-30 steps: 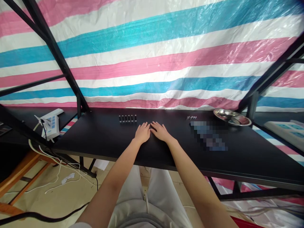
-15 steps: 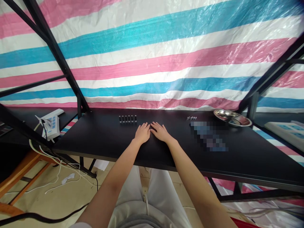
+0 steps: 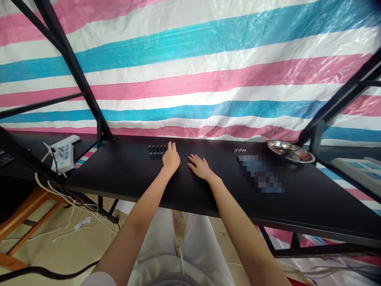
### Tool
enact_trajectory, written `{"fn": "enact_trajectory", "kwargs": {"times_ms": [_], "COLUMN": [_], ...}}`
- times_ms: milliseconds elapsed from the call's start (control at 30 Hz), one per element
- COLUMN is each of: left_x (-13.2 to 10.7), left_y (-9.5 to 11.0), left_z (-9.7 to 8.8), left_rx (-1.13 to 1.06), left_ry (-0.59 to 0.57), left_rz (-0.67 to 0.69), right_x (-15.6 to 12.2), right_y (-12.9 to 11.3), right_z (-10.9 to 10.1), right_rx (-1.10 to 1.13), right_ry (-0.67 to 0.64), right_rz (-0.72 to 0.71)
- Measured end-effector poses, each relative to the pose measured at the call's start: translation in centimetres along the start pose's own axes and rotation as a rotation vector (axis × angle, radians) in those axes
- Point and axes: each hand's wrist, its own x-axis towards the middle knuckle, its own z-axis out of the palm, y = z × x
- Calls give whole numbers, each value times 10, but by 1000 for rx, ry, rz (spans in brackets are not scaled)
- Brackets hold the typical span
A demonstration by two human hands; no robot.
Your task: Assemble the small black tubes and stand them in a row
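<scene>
My left hand (image 3: pixel 171 159) is at the right end of a row of small black cylinders (image 3: pixel 157 149) standing on the black table (image 3: pixel 127 174). Two of its fingers stretch forward, and the hand covers the spot of the rightmost cylinder, so contact there is hidden. Each cylinder shows a light-coloured lower end. My right hand (image 3: pixel 201 167) rests palm down on the tabletop, fingers spread, holding nothing. Farther right lie several tiny shiny metal pieces (image 3: pixel 239 150), too small to name.
A pixelated, blurred object (image 3: pixel 262 174) lies right of my right hand. Behind it is a round steel dish (image 3: pixel 291 151). Black frame posts (image 3: pixel 74 67) rise at both sides, before a striped sheet (image 3: pixel 190 75). White cables and a power strip (image 3: pixel 64 157) are at the left.
My left hand has moved left and forward, away from my right hand, to the right end of the cylinder row. My right hand stays flat on the table.
</scene>
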Motion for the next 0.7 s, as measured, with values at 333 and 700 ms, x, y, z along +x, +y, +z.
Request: {"fn": "enact_trajectory", "kwargs": {"times_ms": [333, 700], "left_x": [25, 24], "left_y": [-4, -15], "left_z": [6, 21], "left_rx": [51, -405], "left_ry": [-65, -18], "left_rz": [-24, 84], "right_x": [-1, 1], "right_y": [-2, 1], "right_z": [-2, 2], "right_rx": [-11, 11], "right_ry": [-4, 29], "right_rz": [3, -12]}}
